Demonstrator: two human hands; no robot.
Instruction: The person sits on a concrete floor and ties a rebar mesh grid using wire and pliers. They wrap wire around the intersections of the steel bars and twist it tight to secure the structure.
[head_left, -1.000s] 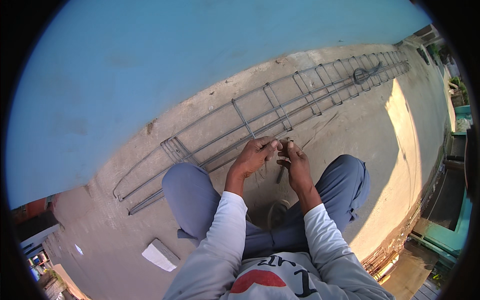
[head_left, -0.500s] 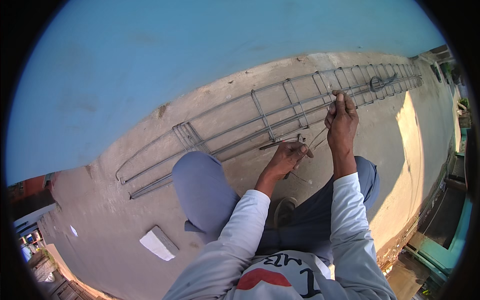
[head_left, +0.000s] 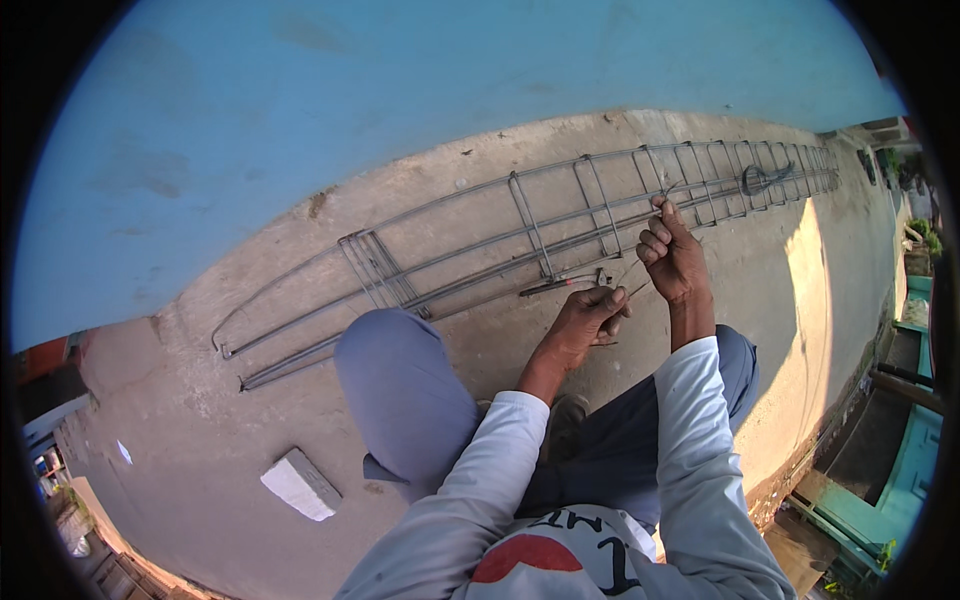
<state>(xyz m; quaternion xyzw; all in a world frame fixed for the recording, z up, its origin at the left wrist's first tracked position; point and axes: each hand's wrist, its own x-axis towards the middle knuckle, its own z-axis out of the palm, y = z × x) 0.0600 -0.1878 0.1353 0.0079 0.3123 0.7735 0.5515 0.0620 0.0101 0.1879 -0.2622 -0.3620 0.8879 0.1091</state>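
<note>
Between my two hands runs a length of thin wire (head_left: 632,272). My left hand (head_left: 590,318) is closed on it, thumb against the forefinger, just below the pincers. Higher and to the right, my right hand (head_left: 672,250) pinches the wire too, with short ends poking up past the fingertips. Beyond both hands lies a long cage of steel bars (head_left: 440,268) with rectangular stirrups, stretching from left to far right. Pincers (head_left: 566,284) with dark handles lie on the ground at the cage's near side. Farther right, a coil of dark wire (head_left: 764,178) rests on the cage.
A blue wall (head_left: 400,80) rises behind the cage. My bent left knee (head_left: 400,360) is close to the bars. A pale block (head_left: 300,484) lies on the concrete ground (head_left: 220,430) at lower left. Teal boards (head_left: 900,470) stand at the right edge.
My right hand has come slightly down and left, its wrist turned. My left hand has shifted a little right. The view has tilted slightly, and the wire remains between both hands.
</note>
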